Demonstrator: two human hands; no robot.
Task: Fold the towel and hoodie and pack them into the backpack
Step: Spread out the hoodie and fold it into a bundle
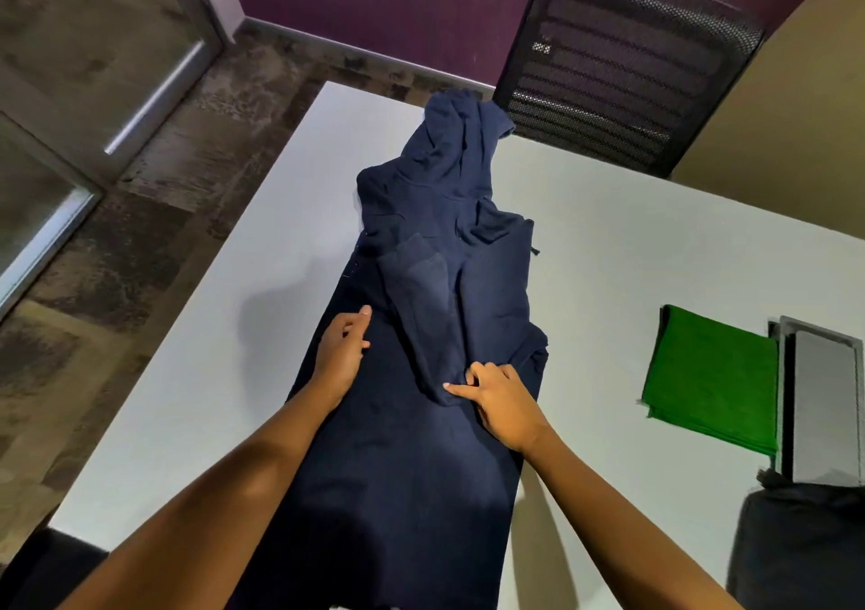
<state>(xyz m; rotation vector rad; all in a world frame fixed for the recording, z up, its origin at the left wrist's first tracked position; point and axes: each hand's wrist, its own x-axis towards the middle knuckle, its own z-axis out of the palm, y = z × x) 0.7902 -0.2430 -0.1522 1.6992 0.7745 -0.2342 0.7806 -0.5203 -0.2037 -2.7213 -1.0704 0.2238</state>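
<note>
Both grips were down on the hoodie (421, 338). Right hand (503, 403) had its fingers curled, forefinger stretched out, pinching the fabric at the base of the folded-in sleeve (428, 314); whether the thumb was under the cloth could not be seen. Left hand (339, 359) lay loosely curled on the hoodie's left edge, thumb forward, resting on the cloth rather than clearly gripping it.

And the layout: the hoodie ran lengthwise away from the person down the white desk (262, 291), hem nearest, hood (456, 141) at the far end by the black chair (622, 71). Both sleeves looked folded in over the body, so the garment was a long narrow strip. The hands sat about midway along it, one on each side, the left slightly farther up.

Judging from that, the coming fold would go along the long axis, hem and hood brought together. The green towel (707, 375) lay already folded well to the right, near what seemed the dark backpack (795, 548) at the desk's right edge.
</note>
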